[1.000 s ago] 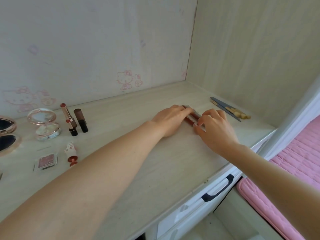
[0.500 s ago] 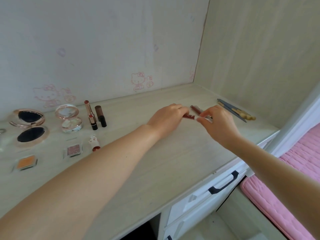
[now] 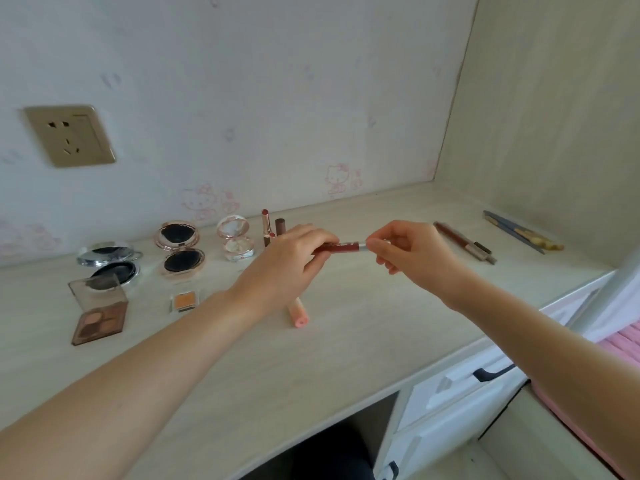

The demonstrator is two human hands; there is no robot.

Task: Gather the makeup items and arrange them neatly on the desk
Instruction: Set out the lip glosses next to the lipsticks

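Both hands hold one dark red lip pencil (image 3: 341, 246) level above the desk (image 3: 346, 341). My left hand (image 3: 287, 265) grips its red end. My right hand (image 3: 412, 252) pinches its silver end. Another red pencil (image 3: 462, 241) lies on the desk to the right, with blue and gold pencils (image 3: 521, 232) beyond it. A pink tube (image 3: 298, 313) lies under my left hand. Along the wall stand an open silver compact (image 3: 109, 263), a rose-gold compact (image 3: 180, 249), a clear compact (image 3: 235, 239) and lipsticks (image 3: 272, 228). A brown eyeshadow palette (image 3: 100, 311) and an orange pan (image 3: 185, 301) lie nearer.
A wall socket (image 3: 69, 135) sits on the back wall at the left. A wooden side panel (image 3: 554, 116) closes off the desk at the right. White drawers with a black handle (image 3: 491, 372) sit under the desk edge. A pink bed cover (image 3: 623, 344) lies at the far right.
The hands lifted the red pencil off the desk and carried it left, away from the other red pencil. The view turned left, bringing the silver compact, palette and socket into sight.
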